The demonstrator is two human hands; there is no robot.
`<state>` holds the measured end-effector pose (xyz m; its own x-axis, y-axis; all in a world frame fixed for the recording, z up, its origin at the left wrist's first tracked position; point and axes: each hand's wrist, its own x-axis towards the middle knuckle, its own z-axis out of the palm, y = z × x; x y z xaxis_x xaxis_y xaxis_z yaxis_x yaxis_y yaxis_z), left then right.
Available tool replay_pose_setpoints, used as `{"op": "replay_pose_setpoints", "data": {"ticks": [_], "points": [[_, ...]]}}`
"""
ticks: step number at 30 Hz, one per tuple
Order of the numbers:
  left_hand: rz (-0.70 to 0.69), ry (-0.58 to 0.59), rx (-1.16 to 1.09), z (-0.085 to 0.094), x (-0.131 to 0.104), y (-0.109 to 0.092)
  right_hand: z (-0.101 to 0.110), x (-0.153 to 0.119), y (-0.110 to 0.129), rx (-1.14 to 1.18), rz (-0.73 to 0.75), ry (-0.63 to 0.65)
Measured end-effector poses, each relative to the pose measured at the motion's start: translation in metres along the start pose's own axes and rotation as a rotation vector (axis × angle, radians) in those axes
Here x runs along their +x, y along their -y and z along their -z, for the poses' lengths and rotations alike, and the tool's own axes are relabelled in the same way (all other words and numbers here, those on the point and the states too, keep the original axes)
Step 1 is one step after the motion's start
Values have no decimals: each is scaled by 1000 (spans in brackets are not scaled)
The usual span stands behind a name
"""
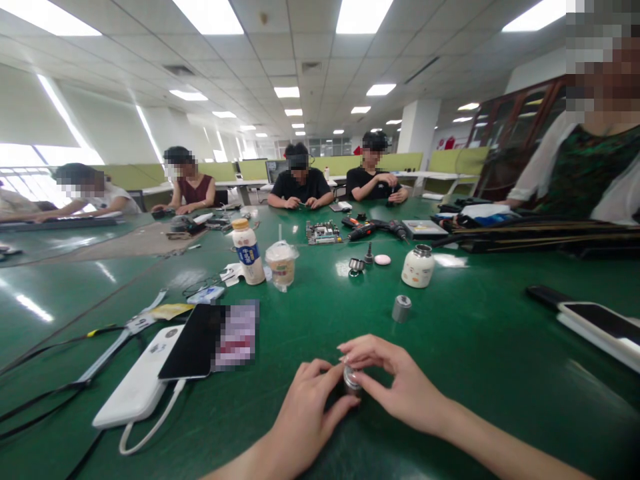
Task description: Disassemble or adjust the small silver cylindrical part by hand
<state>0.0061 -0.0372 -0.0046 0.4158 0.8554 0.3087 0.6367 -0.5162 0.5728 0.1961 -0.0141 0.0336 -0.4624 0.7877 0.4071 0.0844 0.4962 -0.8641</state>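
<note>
A small silver metal cylinder (352,379) stands near the front of the green table (450,347), between my hands. My left hand (311,403) wraps its thumb and fingers around the cylinder's left side. From the right, my right hand (390,380) pinches the top of it, fingers curled over the rim. A second silver cylinder (401,309) stands just beyond my right hand. Farther back are a white flask (418,267) with an open metal neck, a round pink piece (383,260), a small dark part (369,255) and a shiny metal ring-like part (356,267).
At the left lie a white power bank (143,380), a black phone (193,347), a cable and straps. A bottle (249,253), a plastic cup (281,265), a circuit board (324,233) and power drills (373,229) are behind. Several people sit or stand around.
</note>
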Motion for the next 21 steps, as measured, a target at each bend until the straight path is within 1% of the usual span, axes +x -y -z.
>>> {"op": "replay_pose_setpoints", "data": {"ticks": [9, 17, 21], "points": [[5, 4, 1, 3, 1, -2, 1, 0, 0, -25, -62, -27], [-1, 2, 14, 3, -1, -3, 0, 0, -2, -29, -41, -32], [-3, -3, 13, 3, 0, -2, 0, 0, 0, -25, -27, -5]]}}
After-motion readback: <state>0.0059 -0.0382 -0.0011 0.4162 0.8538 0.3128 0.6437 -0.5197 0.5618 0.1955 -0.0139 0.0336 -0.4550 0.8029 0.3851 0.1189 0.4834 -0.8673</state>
